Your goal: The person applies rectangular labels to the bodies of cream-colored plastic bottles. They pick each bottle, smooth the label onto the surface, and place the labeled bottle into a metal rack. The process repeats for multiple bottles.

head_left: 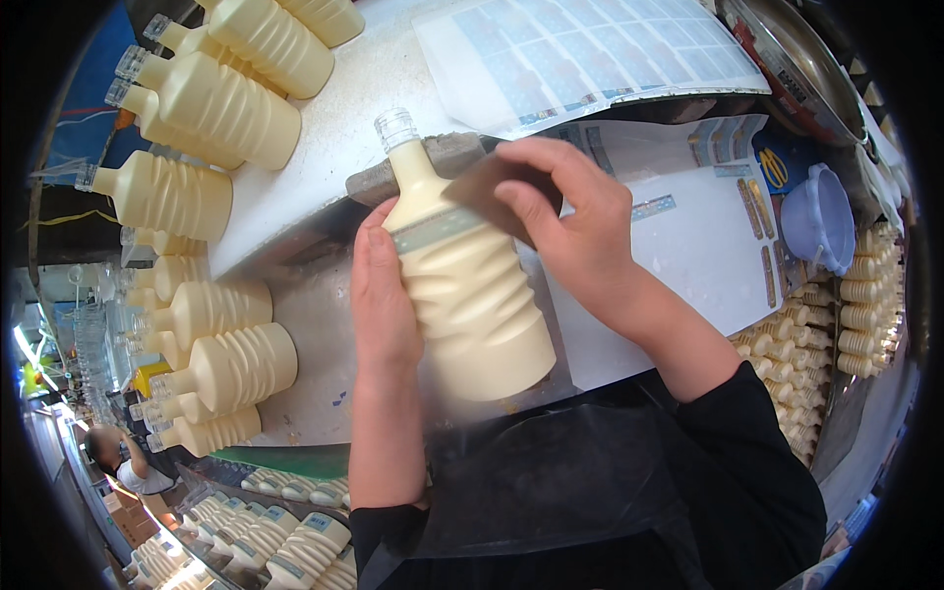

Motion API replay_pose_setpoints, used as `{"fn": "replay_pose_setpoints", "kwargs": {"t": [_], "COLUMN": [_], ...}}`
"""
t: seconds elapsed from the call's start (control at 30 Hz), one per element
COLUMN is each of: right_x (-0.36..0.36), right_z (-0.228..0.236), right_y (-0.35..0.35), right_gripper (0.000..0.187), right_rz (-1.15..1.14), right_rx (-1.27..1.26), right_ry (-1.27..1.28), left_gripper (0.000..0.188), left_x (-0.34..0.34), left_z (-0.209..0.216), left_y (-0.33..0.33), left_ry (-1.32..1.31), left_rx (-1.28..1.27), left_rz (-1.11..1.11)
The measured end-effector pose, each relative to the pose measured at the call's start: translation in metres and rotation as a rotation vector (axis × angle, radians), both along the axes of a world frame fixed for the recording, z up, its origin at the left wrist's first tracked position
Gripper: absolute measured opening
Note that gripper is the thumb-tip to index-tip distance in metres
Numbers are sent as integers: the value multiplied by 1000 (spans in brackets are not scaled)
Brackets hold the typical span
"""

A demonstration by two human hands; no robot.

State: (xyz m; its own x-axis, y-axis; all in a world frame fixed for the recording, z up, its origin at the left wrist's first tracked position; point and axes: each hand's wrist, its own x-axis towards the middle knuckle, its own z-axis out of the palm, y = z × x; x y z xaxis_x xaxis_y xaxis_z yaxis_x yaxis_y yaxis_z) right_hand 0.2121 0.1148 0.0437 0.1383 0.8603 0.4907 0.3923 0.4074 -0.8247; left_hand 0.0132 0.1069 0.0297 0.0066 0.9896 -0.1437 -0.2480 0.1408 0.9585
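Black clothing (551, 492) filled the lower middle of the head view, nearest the lens, its sleeves ending at bare forearms. Above it we found the cream bottle (477, 295) tilted, with its clear threaded neck pointing away and its base toward the wearer; a grey block (458, 151) showed behind the neck. We recorded the left hand (383, 295) as grasping the bottle along its left side, at the shoulder and ribbed body. We recorded the right hand (582, 211) as closed in a pinch, thumb against fingers, on a dark flat piece (477, 187) over the bottle's right shoulder. A bluish label band (433, 230) ran across the bottle below the shoulder; blur prevented us from telling whether the piece touched it.

Beyond, we noted a white tabletop (359, 128) bearing a large sheet of labels (590, 59). To the right lay a white backing sheet (629, 315) with loose strips, and past it a lavender bowl (818, 221) and a round metal pan (811, 69). More cream bottles (246, 366) lined the left edge. At lower left we saw labelled bottles (305, 551) in rows and, farther off, a co-worker (143, 474) near cardboard boxes (128, 519).
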Motion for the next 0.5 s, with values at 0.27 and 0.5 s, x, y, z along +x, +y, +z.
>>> {"fn": "replay_pose_setpoints", "kwargs": {"t": [0.27,0.5], "right_x": [19,-9], "right_z": [-1,8], "right_y": [9,9], "right_gripper": [17,25], "right_rz": [195,271], "right_rx": [-403,-546], "right_ry": [501,172], "left_gripper": [57,62], "left_x": [-3,6], "left_z": [2,15], "left_y": [-5,0], "left_ry": [-217,-141], "left_rx": [-162,-149], "left_rz": [9,9]}}
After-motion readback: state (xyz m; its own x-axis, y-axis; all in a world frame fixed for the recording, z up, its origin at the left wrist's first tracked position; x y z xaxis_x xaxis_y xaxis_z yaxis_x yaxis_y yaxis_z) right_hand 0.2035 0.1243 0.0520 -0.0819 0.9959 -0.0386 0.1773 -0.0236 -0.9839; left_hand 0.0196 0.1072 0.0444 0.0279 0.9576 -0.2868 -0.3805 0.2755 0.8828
